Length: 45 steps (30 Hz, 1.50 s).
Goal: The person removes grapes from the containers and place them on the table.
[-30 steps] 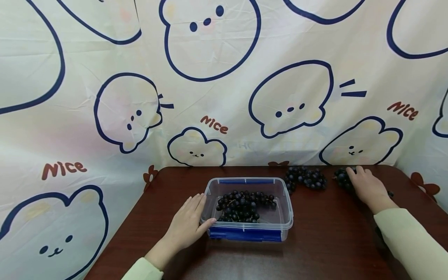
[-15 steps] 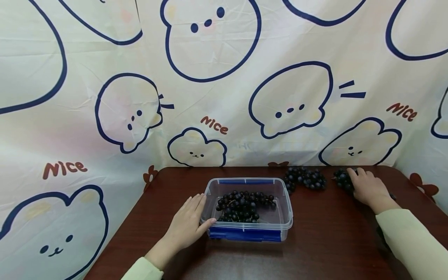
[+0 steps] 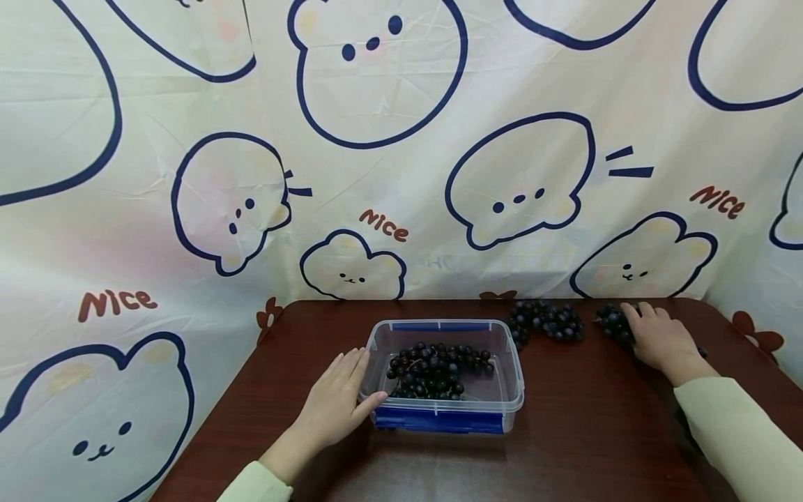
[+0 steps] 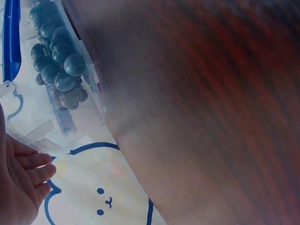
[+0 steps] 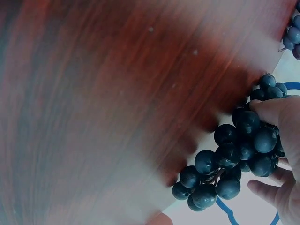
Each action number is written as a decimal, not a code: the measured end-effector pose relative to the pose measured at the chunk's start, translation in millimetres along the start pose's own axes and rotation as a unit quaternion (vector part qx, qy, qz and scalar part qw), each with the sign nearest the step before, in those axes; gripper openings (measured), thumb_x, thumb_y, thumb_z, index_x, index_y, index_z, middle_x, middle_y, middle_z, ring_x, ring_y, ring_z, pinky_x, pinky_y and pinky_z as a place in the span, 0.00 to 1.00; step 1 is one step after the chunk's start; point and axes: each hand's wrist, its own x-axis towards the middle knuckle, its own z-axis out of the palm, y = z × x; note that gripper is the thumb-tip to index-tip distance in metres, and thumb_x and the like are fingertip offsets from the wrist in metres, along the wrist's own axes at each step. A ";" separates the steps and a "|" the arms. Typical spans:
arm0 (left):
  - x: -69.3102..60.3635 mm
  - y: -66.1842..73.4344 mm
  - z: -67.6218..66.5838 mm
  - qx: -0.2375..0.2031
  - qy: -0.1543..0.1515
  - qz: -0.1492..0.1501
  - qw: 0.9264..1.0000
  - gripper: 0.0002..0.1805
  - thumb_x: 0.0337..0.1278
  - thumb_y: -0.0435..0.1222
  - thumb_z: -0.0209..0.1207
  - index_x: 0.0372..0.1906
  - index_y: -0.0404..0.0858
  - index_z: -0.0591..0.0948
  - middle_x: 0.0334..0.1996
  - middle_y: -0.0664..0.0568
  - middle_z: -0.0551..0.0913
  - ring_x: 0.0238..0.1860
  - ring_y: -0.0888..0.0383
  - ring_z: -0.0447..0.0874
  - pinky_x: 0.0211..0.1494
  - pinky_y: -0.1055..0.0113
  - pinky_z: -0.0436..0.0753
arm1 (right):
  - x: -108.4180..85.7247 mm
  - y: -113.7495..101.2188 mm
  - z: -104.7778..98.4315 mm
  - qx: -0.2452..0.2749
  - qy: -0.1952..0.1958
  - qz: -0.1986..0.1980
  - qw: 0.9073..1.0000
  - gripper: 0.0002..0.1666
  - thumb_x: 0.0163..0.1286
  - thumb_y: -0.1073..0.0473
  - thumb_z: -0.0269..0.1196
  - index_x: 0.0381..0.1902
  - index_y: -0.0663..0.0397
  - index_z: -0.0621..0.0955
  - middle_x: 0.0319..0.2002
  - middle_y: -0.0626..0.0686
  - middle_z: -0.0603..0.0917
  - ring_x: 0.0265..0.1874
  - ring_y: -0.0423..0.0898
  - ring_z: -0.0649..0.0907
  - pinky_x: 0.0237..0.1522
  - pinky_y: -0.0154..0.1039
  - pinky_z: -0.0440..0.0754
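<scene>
My left hand [image 3: 332, 401] lies against the left side of a clear plastic container [image 3: 516, 380], fingers straight and thumb at its front corner. The container has blue clips, and a bunch of dark grapes [image 3: 429, 369] lies inside. In the left wrist view, the left hand [image 4: 26, 180] touches the container's corner. At the far right of the table, my right hand [image 3: 665, 341] holds another bunch of grapes [image 3: 611, 322]. The right wrist view has the thumb of my right hand [image 5: 286, 126] on one side of this bunch [image 5: 227, 154] and fingers on the other.
One more heap of dark grapes [image 3: 555, 321] lies behind the container's right corner, near the back edge of the brown wooden table [image 3: 583, 418]. A white cloth [image 3: 414, 174] with blue bear outlines hangs close behind and beside the table.
My right hand has shifted very slightly to the right at the grape bunch. The left hand and the container stay where they were.
</scene>
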 end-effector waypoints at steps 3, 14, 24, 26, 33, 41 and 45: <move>0.1 -0.2 0.2 0.001 0.000 0.000 1.000 0.42 0.67 0.59 0.49 0.68 0.26 0.67 0.67 0.37 0.68 0.69 0.44 0.63 0.72 0.51 0.58 | 0.0 -0.2 -0.5 0.003 0.000 0.000 1.000 0.39 0.56 0.69 0.68 0.61 0.76 0.64 0.53 0.80 0.67 0.49 0.76 0.70 0.42 0.68 0.74; -0.1 -0.6 0.4 -0.002 0.002 0.002 1.000 0.41 0.67 0.58 0.50 0.67 0.26 0.67 0.67 0.37 0.68 0.69 0.44 0.63 0.72 0.50 0.57 | 0.9 -0.3 -3.8 0.002 0.012 -0.010 1.000 0.42 0.54 0.67 0.71 0.62 0.76 0.63 0.55 0.80 0.66 0.50 0.76 0.70 0.43 0.69 0.73; -0.1 -1.8 2.1 -0.001 0.001 0.002 1.000 0.42 0.68 0.60 0.47 0.68 0.26 0.67 0.67 0.37 0.68 0.70 0.44 0.62 0.72 0.51 0.57 | -1.2 -3.4 -14.3 0.005 0.009 -0.016 1.000 0.44 0.54 0.65 0.72 0.63 0.75 0.62 0.57 0.79 0.65 0.51 0.76 0.69 0.44 0.68 0.73; -0.1 -1.8 2.0 -0.002 0.002 0.003 1.000 0.42 0.68 0.60 0.48 0.68 0.26 0.67 0.67 0.37 0.68 0.70 0.44 0.62 0.72 0.50 0.57 | -1.5 -4.1 -16.4 0.002 0.011 -0.020 1.000 0.44 0.54 0.65 0.72 0.63 0.74 0.62 0.56 0.79 0.66 0.51 0.76 0.69 0.43 0.68 0.73; 0.2 -1.8 0.9 -0.005 0.002 0.003 1.000 0.42 0.68 0.60 0.48 0.68 0.26 0.67 0.67 0.37 0.68 0.69 0.43 0.62 0.72 0.50 0.57 | -1.8 -9.3 -23.9 -0.002 0.023 -0.046 0.999 0.45 0.53 0.64 0.73 0.63 0.73 0.62 0.54 0.78 0.69 0.50 0.75 0.71 0.43 0.67 0.73; 0.5 -1.9 1.3 -0.003 -0.002 -0.001 1.000 0.42 0.67 0.60 0.48 0.68 0.26 0.67 0.68 0.37 0.67 0.70 0.44 0.62 0.72 0.51 0.57 | -4.1 -25.5 -36.7 0.014 0.068 -0.081 0.994 0.45 0.53 0.65 0.73 0.64 0.72 0.63 0.52 0.76 0.72 0.50 0.71 0.72 0.44 0.65 0.74; 0.5 -1.1 1.3 -0.006 -0.003 -0.001 1.000 0.42 0.67 0.58 0.50 0.68 0.26 0.67 0.67 0.37 0.67 0.70 0.44 0.62 0.72 0.51 0.57 | -6.1 -36.0 -41.1 0.014 0.095 -0.101 0.990 0.45 0.54 0.64 0.73 0.64 0.73 0.64 0.52 0.77 0.72 0.50 0.72 0.73 0.44 0.65 0.74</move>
